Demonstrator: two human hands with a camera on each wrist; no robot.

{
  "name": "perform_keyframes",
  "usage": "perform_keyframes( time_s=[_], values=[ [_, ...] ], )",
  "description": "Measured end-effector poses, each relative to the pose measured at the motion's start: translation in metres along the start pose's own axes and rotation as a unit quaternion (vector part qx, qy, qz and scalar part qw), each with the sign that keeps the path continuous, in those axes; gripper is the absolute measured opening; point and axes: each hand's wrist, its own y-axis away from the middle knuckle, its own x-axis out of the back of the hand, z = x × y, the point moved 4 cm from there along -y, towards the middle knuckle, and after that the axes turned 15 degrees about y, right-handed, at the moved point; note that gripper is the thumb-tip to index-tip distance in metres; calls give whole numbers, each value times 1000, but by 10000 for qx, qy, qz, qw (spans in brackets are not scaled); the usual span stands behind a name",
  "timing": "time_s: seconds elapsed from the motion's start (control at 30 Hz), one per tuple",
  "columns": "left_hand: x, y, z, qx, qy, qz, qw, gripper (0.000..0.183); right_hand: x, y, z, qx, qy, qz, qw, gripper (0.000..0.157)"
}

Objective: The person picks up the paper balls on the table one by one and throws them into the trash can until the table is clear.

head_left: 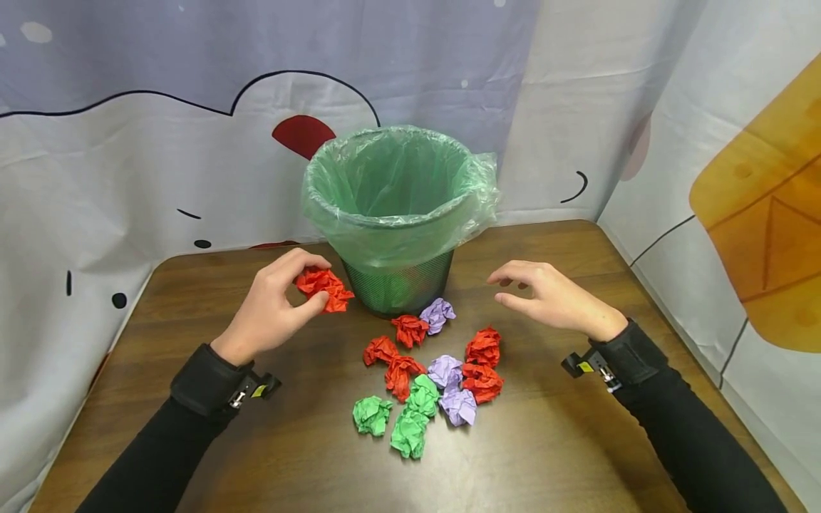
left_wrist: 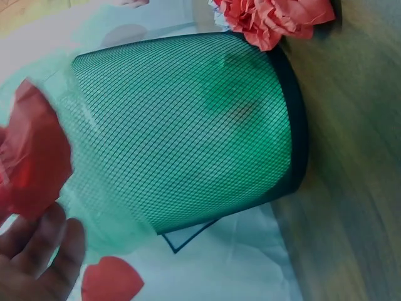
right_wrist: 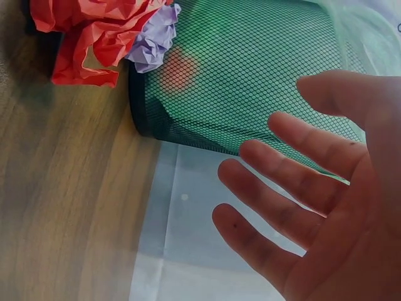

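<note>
Head view: L hand hides pt of the crumpled red paper ball in its grip. Green bin liner covers upper pt of mesh wastebasket; inner floor hidden behind front rim. Black sleeves & wood tabletop cut at btm edge. L wrist view: same ball cut by left edge, L hand blurred & cropped; pinkish shape at top edge too cropped to ID. R wrist view: R hand cut at right & btm edges; reddish blur thru mesh, nature unclear.
</note>
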Motion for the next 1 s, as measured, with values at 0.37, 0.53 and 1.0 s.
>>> perform_keyframes(
  time_s=[0.37,0.53,1.0],
  values=[
    [23,-17,16,-1031,260,1711,9795,35,-6,2,-1,-10,14,9,10000,24],
    [29,-28,24,-989,229,2322,9673,39,-8,3,-2,-16,-10,-34,10000,25],
    [37,-69,43,-569,118,2705,9610,36,-12,4,0,31,-19,26,10000,24]
  ],
)
